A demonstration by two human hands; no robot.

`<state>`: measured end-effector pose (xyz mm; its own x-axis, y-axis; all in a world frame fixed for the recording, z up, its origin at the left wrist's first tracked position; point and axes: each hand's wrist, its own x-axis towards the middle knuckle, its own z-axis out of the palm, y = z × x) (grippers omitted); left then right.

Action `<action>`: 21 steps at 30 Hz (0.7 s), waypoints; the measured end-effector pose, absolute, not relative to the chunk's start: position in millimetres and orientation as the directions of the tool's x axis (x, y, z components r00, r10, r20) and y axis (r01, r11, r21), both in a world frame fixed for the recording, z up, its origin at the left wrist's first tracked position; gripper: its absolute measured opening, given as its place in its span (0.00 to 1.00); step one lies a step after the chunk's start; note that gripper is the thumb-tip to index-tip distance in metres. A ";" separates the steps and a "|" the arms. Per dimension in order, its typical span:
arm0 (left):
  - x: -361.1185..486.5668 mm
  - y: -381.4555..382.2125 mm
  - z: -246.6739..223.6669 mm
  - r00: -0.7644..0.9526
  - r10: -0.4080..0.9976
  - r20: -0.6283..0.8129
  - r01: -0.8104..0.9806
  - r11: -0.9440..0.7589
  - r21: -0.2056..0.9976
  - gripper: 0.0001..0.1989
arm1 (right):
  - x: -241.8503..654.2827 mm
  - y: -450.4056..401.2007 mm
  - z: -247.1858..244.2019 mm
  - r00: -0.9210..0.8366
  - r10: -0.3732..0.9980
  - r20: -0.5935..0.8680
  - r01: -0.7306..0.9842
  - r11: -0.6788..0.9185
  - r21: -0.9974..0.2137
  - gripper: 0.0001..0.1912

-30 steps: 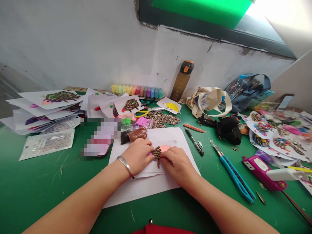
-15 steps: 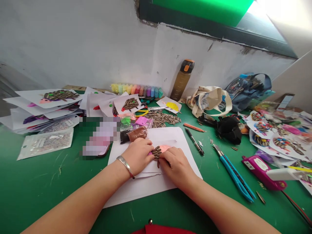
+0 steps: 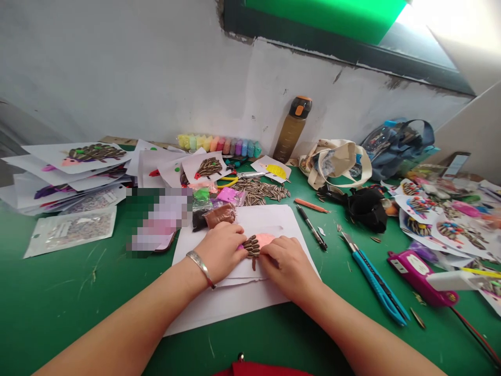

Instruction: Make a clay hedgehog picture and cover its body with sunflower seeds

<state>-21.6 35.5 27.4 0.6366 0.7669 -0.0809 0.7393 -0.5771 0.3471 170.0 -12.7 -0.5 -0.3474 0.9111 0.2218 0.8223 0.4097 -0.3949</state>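
Observation:
A hedgehog picture lies on white paper [image 3: 230, 308] between my hands. Its pink clay body [image 3: 265, 239] is partly covered by striped sunflower seeds [image 3: 251, 245], with a brown clay strip [image 3: 254, 264] below. My left hand [image 3: 224, 251] lies over the left side, bent fingers and thumb against the seeded part. On the right, my right hand [image 3: 287, 265] has its fingertips pinched at the edge of the clay; whatever they hold is hidden. Just above my left hand sit bags of brown clay [image 3: 221, 215] and black clay [image 3: 200, 220]. A pile of loose sunflower seeds [image 3: 260, 191] is behind the paper.
To the right lie a pen [image 3: 312, 227], an orange pencil [image 3: 311, 205], a blue utility knife [image 3: 378, 282] and a magenta glue gun [image 3: 422, 278]. Stacked pictures [image 3: 78, 169] stand left, near a phone [image 3: 160, 224]. A bottle [image 3: 293, 129] leans at the wall.
My right hand has shifted slightly right, uncovering more of the brown strip and pink clay. My left hand has stayed nearly still.

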 end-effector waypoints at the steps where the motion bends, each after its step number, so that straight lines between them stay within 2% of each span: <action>1: -21.5 35.7 27.3 0.635 0.769 -0.079 0.740 -0.575 0.348 0.10 | 169.8 -12.7 -1.1 -0.344 0.913 0.221 0.822 0.406 -0.399 0.10; 16: -20.5 36.3 26.2 0.632 0.771 -0.080 0.743 -0.573 0.345 0.10 | 168.3 -11.5 -0.4 -0.325 0.923 0.205 0.804 0.384 -0.454 0.10; 21: -21.3 36.2 27.0 0.630 0.774 -0.063 0.737 -0.569 0.364 0.10 | 170.6 -10.1 -0.1 -0.296 0.921 0.252 0.782 0.386 -0.489 0.09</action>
